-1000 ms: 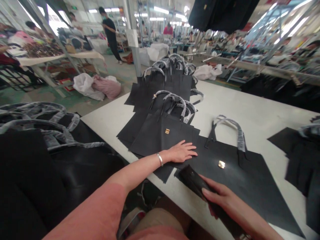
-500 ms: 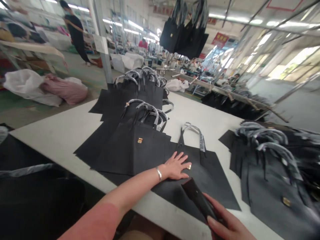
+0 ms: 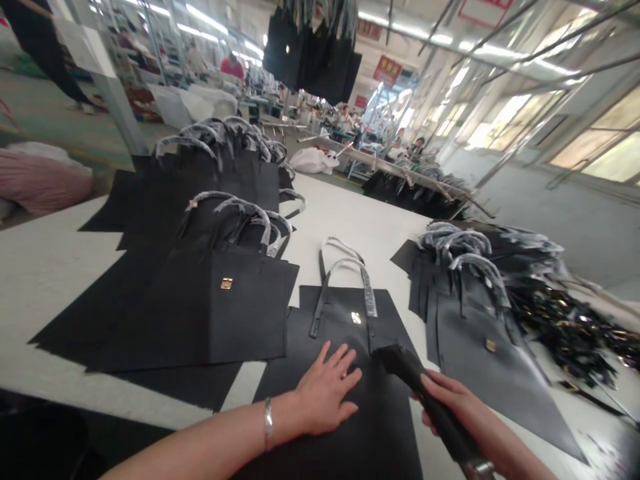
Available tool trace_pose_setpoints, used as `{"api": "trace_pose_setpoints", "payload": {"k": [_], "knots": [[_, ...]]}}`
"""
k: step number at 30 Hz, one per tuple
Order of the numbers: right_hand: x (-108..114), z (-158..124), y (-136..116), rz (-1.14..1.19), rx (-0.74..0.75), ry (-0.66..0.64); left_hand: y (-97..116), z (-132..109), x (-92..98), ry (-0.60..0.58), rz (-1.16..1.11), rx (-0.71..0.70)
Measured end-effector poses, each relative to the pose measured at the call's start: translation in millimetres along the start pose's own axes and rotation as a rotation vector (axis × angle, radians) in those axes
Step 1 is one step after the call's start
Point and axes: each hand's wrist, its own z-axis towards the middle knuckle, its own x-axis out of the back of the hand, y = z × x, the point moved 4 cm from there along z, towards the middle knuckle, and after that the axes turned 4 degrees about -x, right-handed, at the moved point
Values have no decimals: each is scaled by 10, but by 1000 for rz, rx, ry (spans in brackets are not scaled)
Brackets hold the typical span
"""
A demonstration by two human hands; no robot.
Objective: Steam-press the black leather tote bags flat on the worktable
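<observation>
A black tote bag (image 3: 375, 427) lies flat in front of me, with plastic-wrapped handles (image 3: 345, 263) pointing away and a gold clasp (image 3: 355, 318) near its top. My left hand (image 3: 327, 393) rests on the bag's panel below the clasp, fingers spread and holding nothing. In my right hand (image 3: 447, 400) is a black handheld tool (image 3: 415, 373) with a broad flat head, its exact kind unclear. The fingers wrap round its body, and its head is at the lower end of the right handle strap; whether it touches the bag I cannot tell.
To the left lies a fanned stack of black bags (image 3: 165, 307), with more bags (image 3: 220, 167) behind it. Another stack (image 3: 480, 333) and a heap of black straps with gold fittings (image 3: 565, 327) lie right. Bags (image 3: 315, 60) hang overhead beyond the white table (image 3: 345, 200).
My view has turned right. The front bag now lies straighter, apart from the left stack's upper bags. My left hand has shifted off the clasp, and the tool's head has moved to the handle strap.
</observation>
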Motion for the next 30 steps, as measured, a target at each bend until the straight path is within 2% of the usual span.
{"api": "trace_pose_setpoints", "payload": {"k": [4,7,12,15,18,20,23,26,30], "knots": [[-59,244,-181,-33,32,-78,8,34,-6,-31,0,-37],[-64,327,-285,-50,40,-95,5,19,16,-24,2,-39],[-18,317,-195,-35,-29,-136,16,17,20,-11,-5,-34],[-85,395,-210,-58,19,-69,20,21,22,-12,-9,-34],[-109,474,-336,-68,116,89,20,15,37,-19,-8,-34],[-12,450,-402,-42,158,172,20,8,47,-20,-7,-34],[292,301,-349,-8,146,214,19,3,45,-15,-9,-35],[541,151,-139,-2,61,117,7,9,23,-9,-17,-27],[554,167,31,-23,-14,55,-3,17,-8,-14,-27,-36]]}}
